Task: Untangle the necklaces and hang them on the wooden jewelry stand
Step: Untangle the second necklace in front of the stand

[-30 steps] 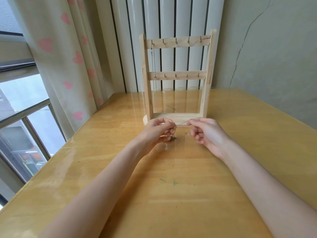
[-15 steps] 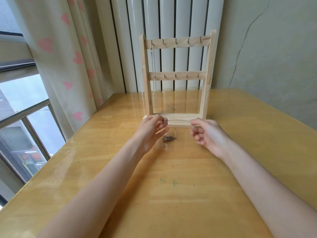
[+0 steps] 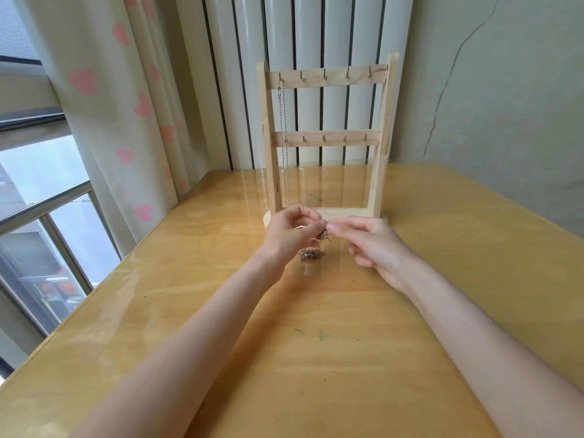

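Observation:
A small tangled clump of necklace chain (image 3: 311,254) lies on the wooden table just in front of the jewelry stand (image 3: 325,143). My left hand (image 3: 290,235) and my right hand (image 3: 373,245) meet fingertip to fingertip just above the clump, both pinching a thin strand of chain (image 3: 325,237) that rises from it. A silver necklace (image 3: 284,147) hangs from the leftmost hook of the stand's top bar, reaching down near the base.
The glossy wooden table (image 3: 316,358) runs to a left edge beside a window and a heart-patterned curtain (image 3: 104,99). A ribbed radiator (image 3: 316,33) and a cracked wall stand behind the stand. The stand's other hooks hold nothing.
My hands were apart with a strand stretched between them. They have come together over the clump, and the camera view has tilted slightly.

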The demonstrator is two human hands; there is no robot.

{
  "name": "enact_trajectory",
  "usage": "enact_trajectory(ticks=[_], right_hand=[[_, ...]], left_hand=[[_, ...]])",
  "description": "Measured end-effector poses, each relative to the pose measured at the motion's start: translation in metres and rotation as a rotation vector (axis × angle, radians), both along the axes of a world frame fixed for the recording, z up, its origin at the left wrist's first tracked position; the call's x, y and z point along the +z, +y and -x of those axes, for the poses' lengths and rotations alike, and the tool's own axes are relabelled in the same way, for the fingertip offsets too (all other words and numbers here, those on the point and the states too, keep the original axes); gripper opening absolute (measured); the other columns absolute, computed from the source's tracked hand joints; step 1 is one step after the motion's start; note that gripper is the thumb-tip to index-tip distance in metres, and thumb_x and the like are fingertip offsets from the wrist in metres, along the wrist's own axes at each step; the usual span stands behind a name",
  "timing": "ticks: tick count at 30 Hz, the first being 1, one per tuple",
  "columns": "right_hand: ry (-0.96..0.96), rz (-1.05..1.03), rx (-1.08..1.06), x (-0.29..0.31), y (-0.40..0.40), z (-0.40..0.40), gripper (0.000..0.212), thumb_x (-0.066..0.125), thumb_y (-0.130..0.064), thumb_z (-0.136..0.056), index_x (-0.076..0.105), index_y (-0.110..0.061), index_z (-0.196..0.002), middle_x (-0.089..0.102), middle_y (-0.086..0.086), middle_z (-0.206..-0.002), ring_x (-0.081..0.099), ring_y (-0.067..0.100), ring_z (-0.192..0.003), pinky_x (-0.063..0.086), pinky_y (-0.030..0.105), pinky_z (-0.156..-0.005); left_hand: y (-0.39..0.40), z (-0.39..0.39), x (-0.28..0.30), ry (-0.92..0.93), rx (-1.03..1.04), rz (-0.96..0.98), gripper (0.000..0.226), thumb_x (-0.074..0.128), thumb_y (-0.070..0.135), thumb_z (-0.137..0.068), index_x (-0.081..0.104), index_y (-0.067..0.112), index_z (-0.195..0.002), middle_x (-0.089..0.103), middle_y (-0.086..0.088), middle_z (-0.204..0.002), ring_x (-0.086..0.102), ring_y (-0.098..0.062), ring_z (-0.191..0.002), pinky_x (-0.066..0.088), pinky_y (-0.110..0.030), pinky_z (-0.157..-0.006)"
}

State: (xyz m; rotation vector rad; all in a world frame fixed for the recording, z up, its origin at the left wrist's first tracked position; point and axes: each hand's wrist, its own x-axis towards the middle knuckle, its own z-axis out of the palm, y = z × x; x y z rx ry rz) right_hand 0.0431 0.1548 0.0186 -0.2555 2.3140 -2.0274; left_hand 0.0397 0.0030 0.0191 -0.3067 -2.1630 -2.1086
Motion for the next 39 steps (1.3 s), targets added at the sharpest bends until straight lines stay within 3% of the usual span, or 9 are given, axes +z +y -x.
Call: enact_trajectory(ticks=[6, 10, 19, 24, 28, 31, 33, 35, 39], right_hand=[[-0.046, 0.041, -0.012, 0.001, 0.002, 0.001, 0.013, 0.074, -0.008, -0.076, 0.070, -0.003, -0.088, 0.066, 0.005, -0.078, 0.040, 0.008, -0.052, 0.028, 0.017, -0.038], [-0.138, 0.089, 0.018, 0.000, 0.005, 0.003, 0.004, 0.071, -0.001, -0.077, 0.067, 0.001, -0.078, 0.063, 0.006, -0.073, 0.043, 0.007, -0.051, 0.029, 0.016, -0.038], [-0.299, 0.342, 0.043, 0.002, 0.011, 0.006, 0.015, 0.063, -0.001, -0.082, 0.057, -0.011, -0.071, 0.054, 0.002, -0.067, 0.044, 0.010, -0.051, 0.028, 0.016, -0.035], [-0.261, 0.314, 0.082, 0.001, 0.011, 0.005, 0.003, 0.061, -0.001, -0.084, 0.062, -0.005, -0.083, 0.063, 0.004, -0.068, 0.050, 0.010, -0.051, 0.032, 0.016, -0.037], [-0.215, 0.275, 0.110, 0.001, 0.008, 0.006, 0.007, 0.060, -0.003, -0.086, 0.060, -0.007, -0.081, 0.054, 0.001, -0.062, 0.043, 0.006, -0.044, 0.028, 0.016, -0.035], [-0.191, 0.296, 0.165, 0.002, 0.008, 0.005, 0.011, 0.056, -0.004, -0.088, 0.058, -0.010, -0.080, 0.049, -0.001, -0.057, 0.039, 0.006, -0.043, 0.027, 0.016, -0.036], [-0.158, 0.274, 0.170, 0.003, 0.008, 0.004, 0.009, 0.057, -0.001, -0.088, 0.059, -0.007, -0.081, 0.054, 0.001, -0.058, 0.042, 0.006, -0.046, 0.030, 0.015, -0.037], [-0.114, 0.206, 0.154, 0.003, 0.007, 0.002, 0.007, 0.059, 0.002, -0.086, 0.060, -0.004, -0.082, 0.059, 0.005, -0.062, 0.047, 0.007, -0.049, 0.034, 0.016, -0.039], [-0.003, -0.002, 0.047, -0.001, 0.003, 0.001, 0.008, 0.060, 0.003, -0.085, 0.059, -0.005, -0.082, 0.065, 0.010, -0.072, 0.052, 0.004, -0.049, 0.041, 0.016, -0.045]], left_hand=[[0.006, -0.001, -0.001, 0.200, 0.078, 0.211, 0.017, 0.065, 0.002, -0.083, 0.056, 0.012, -0.074, 0.061, -0.003, -0.070, 0.061, -0.002, -0.053, 0.049, -0.017, -0.054], [0.008, -0.002, -0.005, 0.332, 0.112, 0.400, 0.019, 0.065, 0.001, -0.083, 0.055, 0.015, -0.075, 0.064, 0.002, -0.068, 0.062, 0.000, -0.054, 0.045, -0.010, -0.054], [0.001, 0.001, -0.003, 0.315, -0.008, 0.412, 0.022, 0.064, 0.000, -0.084, 0.053, 0.019, -0.079, 0.063, 0.003, -0.073, 0.065, -0.006, -0.062, 0.047, -0.013, -0.059], [0.002, 0.003, -0.009, 0.372, 0.011, 0.643, 0.018, 0.061, 0.000, -0.080, 0.055, 0.017, -0.084, 0.058, 0.006, -0.074, 0.058, -0.009, -0.063, 0.049, -0.023, -0.062], [0.000, 0.004, -0.006, 0.251, 0.064, 0.502, 0.015, 0.055, 0.003, -0.086, 0.060, 0.014, -0.077, 0.058, 0.008, -0.071, 0.054, 0.004, -0.056, 0.045, -0.011, -0.060], [0.001, 0.000, 0.000, -0.036, -0.085, 0.063, 0.019, 0.051, 0.005, -0.093, 0.060, 0.012, -0.077, 0.059, 0.002, -0.071, 0.058, -0.002, -0.060, 0.053, -0.016, -0.067], [-0.001, -0.002, 0.003, -0.186, -0.174, -0.171, 0.015, 0.052, 0.007, -0.094, 0.060, 0.012, -0.082, 0.061, 0.002, -0.069, 0.058, -0.005, -0.058, 0.053, -0.016, -0.063], [-0.003, -0.002, 0.003, -0.197, -0.153, -0.160, 0.011, 0.054, 0.010, -0.093, 0.061, 0.014, -0.085, 0.060, 0.004, -0.067, 0.055, -0.004, -0.056, 0.050, -0.016, -0.061], [0.000, -0.001, -0.002, -0.031, -0.028, 0.138, 0.012, 0.053, 0.015, -0.094, 0.058, 0.014, -0.083, 0.050, 0.004, -0.060, 0.045, -0.004, -0.049, 0.044, -0.016, -0.052]])
